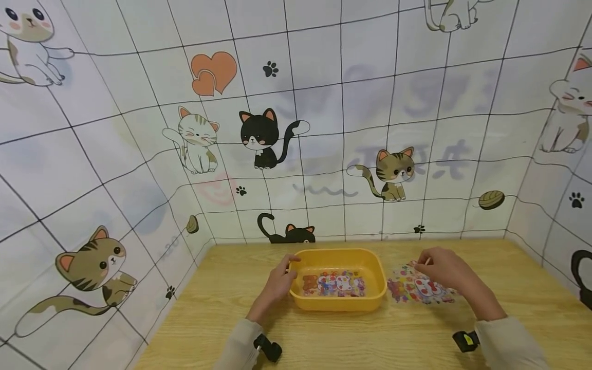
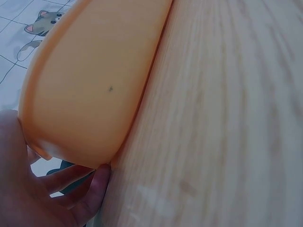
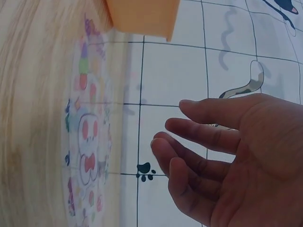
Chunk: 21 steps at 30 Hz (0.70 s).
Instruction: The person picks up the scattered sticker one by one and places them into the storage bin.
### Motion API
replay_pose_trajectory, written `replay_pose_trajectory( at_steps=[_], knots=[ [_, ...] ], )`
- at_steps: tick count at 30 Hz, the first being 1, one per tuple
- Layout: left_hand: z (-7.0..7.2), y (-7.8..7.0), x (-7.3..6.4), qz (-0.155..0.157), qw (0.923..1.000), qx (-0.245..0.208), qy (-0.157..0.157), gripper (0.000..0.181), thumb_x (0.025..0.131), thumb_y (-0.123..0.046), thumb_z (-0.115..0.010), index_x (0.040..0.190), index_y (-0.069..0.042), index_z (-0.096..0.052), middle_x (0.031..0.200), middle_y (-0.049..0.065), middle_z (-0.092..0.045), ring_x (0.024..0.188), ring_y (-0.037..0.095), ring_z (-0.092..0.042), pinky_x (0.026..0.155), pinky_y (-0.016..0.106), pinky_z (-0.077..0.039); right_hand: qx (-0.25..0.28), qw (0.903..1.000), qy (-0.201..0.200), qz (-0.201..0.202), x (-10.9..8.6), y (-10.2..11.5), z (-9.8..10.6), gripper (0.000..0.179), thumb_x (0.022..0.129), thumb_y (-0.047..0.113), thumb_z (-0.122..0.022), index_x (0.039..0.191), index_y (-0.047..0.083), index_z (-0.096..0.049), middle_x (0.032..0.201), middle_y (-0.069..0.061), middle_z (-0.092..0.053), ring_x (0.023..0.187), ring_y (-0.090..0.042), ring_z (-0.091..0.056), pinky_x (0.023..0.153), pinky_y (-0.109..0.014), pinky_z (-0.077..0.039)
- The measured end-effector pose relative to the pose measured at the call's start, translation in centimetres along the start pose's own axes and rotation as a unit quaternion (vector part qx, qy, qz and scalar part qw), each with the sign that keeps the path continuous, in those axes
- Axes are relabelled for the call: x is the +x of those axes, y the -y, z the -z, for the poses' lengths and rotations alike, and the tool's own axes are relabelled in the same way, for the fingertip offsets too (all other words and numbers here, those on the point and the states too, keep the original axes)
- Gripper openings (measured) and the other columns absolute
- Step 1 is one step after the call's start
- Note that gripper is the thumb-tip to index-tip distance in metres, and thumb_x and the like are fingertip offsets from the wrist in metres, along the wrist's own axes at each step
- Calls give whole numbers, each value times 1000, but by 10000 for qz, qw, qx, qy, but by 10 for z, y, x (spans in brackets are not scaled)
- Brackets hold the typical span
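Observation:
A yellow plastic tray (image 1: 374,293) stands on the wooden table (image 1: 361,339) with a colourful sticker sheet (image 1: 334,284) lying flat inside. My left hand (image 1: 280,281) grips the tray's left end, thumb at the rim; in the left wrist view its fingers (image 2: 71,182) curl under the tray's wall (image 2: 90,85). A second sticker sheet (image 1: 416,290) lies on the table right of the tray. My right hand (image 1: 438,267) hovers just over its far edge. In the right wrist view that hand (image 3: 199,137) has relaxed, spread fingers holding nothing, with the sheet (image 3: 87,151) beside it.
Walls papered with cartoon cats (image 1: 259,136) close in the table at the back, left and right. Bare wood (image 2: 227,118) runs along the front of the tray. A corner of the tray (image 3: 142,16) shows at the top of the right wrist view.

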State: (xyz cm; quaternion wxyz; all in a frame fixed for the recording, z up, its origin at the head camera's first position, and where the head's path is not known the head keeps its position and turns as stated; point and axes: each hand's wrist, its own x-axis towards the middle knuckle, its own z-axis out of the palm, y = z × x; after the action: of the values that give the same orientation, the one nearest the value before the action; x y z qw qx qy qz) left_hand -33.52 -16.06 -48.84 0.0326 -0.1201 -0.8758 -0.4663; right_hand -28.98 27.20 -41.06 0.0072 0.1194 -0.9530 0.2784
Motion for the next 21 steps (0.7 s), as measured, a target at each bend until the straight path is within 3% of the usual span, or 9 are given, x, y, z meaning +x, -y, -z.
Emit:
replay_pose_trajectory(
  at_steps=[7, 14, 16, 21],
  knots=[
    [1, 0, -1, -36, 10000, 51, 25, 36, 100, -13, -47, 135, -17, -56, 142, 21, -58, 113, 30, -61, 89, 43, -54, 169, 9994, 205, -202, -1, -26, -2, 26, 99, 20, -64, 104, -5, -67, 89, -14, -70, 70, -23, -62, 59, -37, -48],
    [0, 0, 1, 7, 10000, 34, 31, 37, 100, -13, -47, 135, -18, -56, 144, 20, -57, 116, 31, -61, 91, 44, -54, -329, 9970, 267, -646, 0, -54, 0, 37, 94, 21, -70, 110, -12, -65, 103, -26, -69, 82, -28, -66, 68, -46, -54],
    [0, 0, 1, 14, 10000, 22, 33, 37, 100, -13, -48, 135, -18, -56, 144, 20, -57, 114, 31, -62, 91, 44, -54, -427, 9957, 310, -765, 0, -59, 0, 35, 91, 21, -72, 104, -11, -66, 97, -24, -68, 79, -27, -62, 66, -45, -52],
    [0, 0, 1, 31, 10000, 45, 19, 36, 100, -13, -48, 134, -17, -57, 145, 21, -57, 115, 32, -63, 91, 46, -54, -612, 9941, 321, -831, -1, -66, -4, 26, 89, 23, -76, 81, 1, -65, 71, -4, -54, 63, -18, -46, 58, -34, -37]
  ],
)
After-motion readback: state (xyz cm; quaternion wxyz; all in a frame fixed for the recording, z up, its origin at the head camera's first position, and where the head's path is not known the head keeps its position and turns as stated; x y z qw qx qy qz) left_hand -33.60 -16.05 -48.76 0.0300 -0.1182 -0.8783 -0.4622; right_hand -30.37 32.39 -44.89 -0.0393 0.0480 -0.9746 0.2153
